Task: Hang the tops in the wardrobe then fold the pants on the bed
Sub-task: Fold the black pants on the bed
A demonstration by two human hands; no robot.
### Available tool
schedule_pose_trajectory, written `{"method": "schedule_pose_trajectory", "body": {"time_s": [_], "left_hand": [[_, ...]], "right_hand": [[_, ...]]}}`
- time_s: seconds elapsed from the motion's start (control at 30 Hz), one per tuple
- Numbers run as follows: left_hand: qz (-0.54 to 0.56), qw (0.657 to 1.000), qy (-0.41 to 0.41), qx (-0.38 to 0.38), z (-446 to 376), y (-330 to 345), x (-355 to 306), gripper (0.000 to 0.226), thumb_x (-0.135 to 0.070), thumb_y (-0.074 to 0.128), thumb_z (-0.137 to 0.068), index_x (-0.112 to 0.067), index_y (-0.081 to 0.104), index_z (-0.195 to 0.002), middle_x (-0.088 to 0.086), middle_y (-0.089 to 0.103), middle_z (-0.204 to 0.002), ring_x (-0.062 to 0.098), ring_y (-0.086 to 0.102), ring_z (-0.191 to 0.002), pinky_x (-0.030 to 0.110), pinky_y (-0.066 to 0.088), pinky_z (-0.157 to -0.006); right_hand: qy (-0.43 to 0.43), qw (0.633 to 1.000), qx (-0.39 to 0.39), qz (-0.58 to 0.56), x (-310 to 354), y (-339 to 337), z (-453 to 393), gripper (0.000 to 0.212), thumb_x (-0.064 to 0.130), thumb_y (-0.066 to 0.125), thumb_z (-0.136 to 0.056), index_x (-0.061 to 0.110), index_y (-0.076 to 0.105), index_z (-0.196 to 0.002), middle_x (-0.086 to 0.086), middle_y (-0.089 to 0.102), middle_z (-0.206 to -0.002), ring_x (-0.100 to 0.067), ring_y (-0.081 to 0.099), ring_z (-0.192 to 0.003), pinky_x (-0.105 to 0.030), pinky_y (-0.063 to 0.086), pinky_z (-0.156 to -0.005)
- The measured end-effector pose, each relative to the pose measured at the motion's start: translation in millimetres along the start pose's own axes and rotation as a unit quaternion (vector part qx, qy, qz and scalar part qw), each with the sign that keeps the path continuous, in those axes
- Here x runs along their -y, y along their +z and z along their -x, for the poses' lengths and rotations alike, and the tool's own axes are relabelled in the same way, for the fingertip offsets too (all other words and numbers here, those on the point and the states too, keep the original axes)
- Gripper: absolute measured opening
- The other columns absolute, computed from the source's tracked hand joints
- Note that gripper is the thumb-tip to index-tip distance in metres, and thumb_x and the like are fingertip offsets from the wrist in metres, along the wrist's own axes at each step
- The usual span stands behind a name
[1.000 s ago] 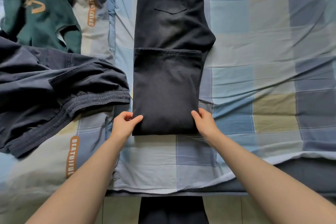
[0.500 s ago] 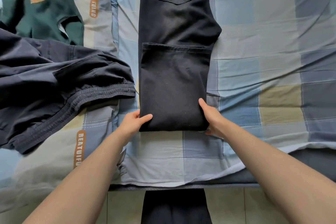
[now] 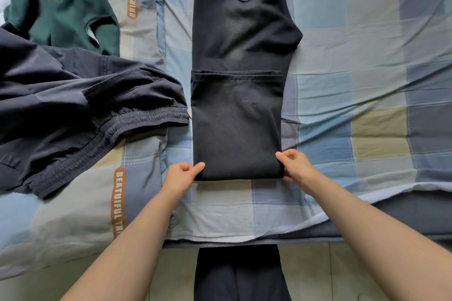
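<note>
Black pants (image 3: 239,95) mid-bed (image 3: 367,80), legs folded up once | your left hand (image 3: 181,176) and right hand (image 3: 297,166) pinch the fold's near corners | left: next fold, navy pants (image 3: 80,110), green top (image 3: 63,5) unhung.

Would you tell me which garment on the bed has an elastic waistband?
The navy pants at left; the black pants and green top show none.
</note>
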State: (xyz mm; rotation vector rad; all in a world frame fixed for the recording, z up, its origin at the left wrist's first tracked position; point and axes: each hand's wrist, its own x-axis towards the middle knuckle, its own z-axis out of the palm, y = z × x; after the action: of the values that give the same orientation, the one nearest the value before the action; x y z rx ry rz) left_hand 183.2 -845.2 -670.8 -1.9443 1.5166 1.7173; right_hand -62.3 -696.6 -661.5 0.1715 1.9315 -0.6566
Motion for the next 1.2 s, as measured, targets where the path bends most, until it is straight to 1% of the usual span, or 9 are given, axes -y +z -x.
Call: {"method": "schedule_pose_trajectory", "body": {"time_s": [0.27,0.37,0.47,0.6,0.7,0.9,1.0,1.13,1.2], "left_hand": [[0.078,0.993,-0.084,0.027,22,4,31,0.048,-0.015,0.078,-0.082,-0.018,0.04,-0.053,-0.005,0.045,-0.051,0.018,0.063,-0.06,0.034,0.05,-0.083],[0.135,0.987,-0.083,0.008,28,4,24,0.028,-0.005,0.077,-0.081,-0.012,0.05,-0.075,0.005,0.054,-0.076,0.021,0.065,-0.07,0.03,0.06,-0.075],[0.134,0.984,-0.085,0.076,32,-7,16,0.035,-0.007,0.075,-0.084,-0.014,0.055,-0.112,0.01,0.06,-0.089,0.023,0.064,-0.085,0.027,0.056,-0.071],[-0.032,0.985,-0.081,0.149,57,-18,7,0.02,-0.014,0.074,-0.085,-0.014,0.056,-0.076,0.005,0.058,-0.078,0.015,0.064,-0.078,0.024,0.046,-0.075],[-0.097,0.97,-0.109,0.196,96,-12,10,0.034,-0.012,0.071,-0.087,-0.016,0.046,-0.063,0.003,0.06,-0.061,0.013,0.06,-0.064,0.024,0.04,-0.065],[-0.093,0.956,-0.139,0.243,182,-9,13,0.034,-0.009,0.07,-0.087,-0.014,0.046,-0.065,0.0,0.053,-0.05,0.018,0.065,-0.066,0.025,0.04,-0.064],[-0.094,0.949,-0.143,0.264,210,-20,9,0.02,-0.009,0.072,-0.084,-0.007,0.053,-0.091,0.005,0.064,-0.062,0.017,0.065,-0.061,0.026,0.045,-0.072],[-0.109,0.945,-0.087,0.294,219,-49,-21,0.077,-0.009,0.075,-0.083,-0.036,0.024,-0.134,0.003,0.069,-0.064,0.016,0.067,-0.062,0.023,0.052,-0.07],[-0.12,0.946,-0.027,0.3,207,-65,-48,0.074,-0.013,0.073,-0.085,-0.044,0.03,-0.136,0.006,0.067,-0.064,0.016,0.067,-0.066,0.024,0.053,-0.075]], "right_hand": [[0.087,0.992,0.063,-0.06,-36,-4,17,0.023,0.021,0.053,-0.098,0.016,0.046,-0.077,-0.01,0.047,-0.104,-0.02,0.047,-0.098,-0.038,0.057,-0.074],[0.07,0.993,0.081,-0.052,-36,-11,21,0.023,0.021,0.054,-0.097,0.018,0.047,-0.075,-0.006,0.045,-0.079,-0.015,0.044,-0.072,-0.028,0.041,-0.051],[0.027,0.997,0.062,-0.03,-31,-15,29,0.011,0.018,0.056,-0.095,0.018,0.049,-0.087,-0.001,0.044,-0.071,-0.012,0.038,-0.06,-0.027,0.034,-0.055],[0.008,0.997,0.064,0.05,-36,-25,51,0.021,0.013,0.055,-0.094,0.012,0.055,-0.116,-0.016,0.057,-0.098,-0.025,0.058,-0.087,-0.033,0.046,-0.083],[0.008,0.985,0.081,0.15,-54,-45,85,0.005,0.008,0.053,-0.094,0.011,0.056,-0.092,-0.013,0.04,-0.073,-0.018,0.044,-0.057,-0.021,0.04,-0.055],[-0.128,0.95,0.068,0.278,-77,-83,169,0.06,0.004,0.05,-0.093,0.036,0.032,-0.14,0.01,0.042,-0.064,-0.006,0.041,-0.056,-0.012,0.038,-0.058],[-0.148,0.928,0.095,0.328,-70,-96,198,0.05,0.006,0.049,-0.093,0.033,0.05,-0.135,0.019,0.041,-0.064,0.003,0.044,-0.056,-0.003,0.038,-0.061],[-0.042,0.958,0.188,0.21,-38,-111,213,0.038,0.005,0.053,-0.092,0.024,0.061,-0.124,0.006,0.048,-0.059,0.0,0.043,-0.041,-0.015,0.038,-0.051],[-0.021,0.962,0.202,0.182,-9,-116,204,0.031,0.007,0.053,-0.093,0.024,0.064,-0.117,0.003,0.046,-0.058,-0.005,0.043,-0.044,-0.019,0.041,-0.054]]}}
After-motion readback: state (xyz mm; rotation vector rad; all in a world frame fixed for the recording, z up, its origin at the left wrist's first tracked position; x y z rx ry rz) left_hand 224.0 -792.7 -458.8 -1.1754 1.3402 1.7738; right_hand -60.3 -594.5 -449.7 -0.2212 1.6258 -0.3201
